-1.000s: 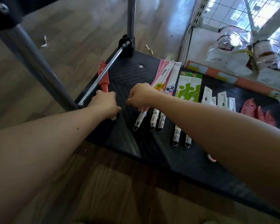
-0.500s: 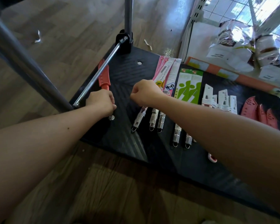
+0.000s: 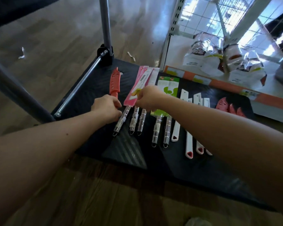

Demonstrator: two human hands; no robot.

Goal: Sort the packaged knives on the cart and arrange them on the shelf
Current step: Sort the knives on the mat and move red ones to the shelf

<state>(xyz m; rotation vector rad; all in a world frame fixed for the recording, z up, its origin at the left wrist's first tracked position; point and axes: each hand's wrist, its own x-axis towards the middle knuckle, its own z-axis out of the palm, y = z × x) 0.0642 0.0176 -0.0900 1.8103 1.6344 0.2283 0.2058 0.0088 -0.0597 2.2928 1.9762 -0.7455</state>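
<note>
On the black cart deck (image 3: 183, 168) lie rows of packaged knives. A red sheathed knife (image 3: 115, 80) rests at the far left, and my left hand (image 3: 107, 108) is closed over its handle end, touching the steel handle beside it. To its right are pink-carded knives (image 3: 141, 79) with steel handles; my right hand (image 3: 147, 97) pinches the lower edge of the leftmost pink card. Further right come green-carded knives (image 3: 169, 86), white-handled knives (image 3: 189, 144) and pink sheathed knives (image 3: 224, 104), partly hidden by my right forearm.
A chrome rail (image 3: 82, 88) and grey posts (image 3: 105, 25) border the cart's left side. The white wire shelf (image 3: 175, 30) stands at the right with bagged goods (image 3: 207, 57) on its orange-edged bottom board (image 3: 227, 84). Wooden floor surrounds the cart.
The red knife has moved right, from under the chrome rail to beside the pink cards. Both hands shifted right with it, and my right hand now pinches the pink card.
</note>
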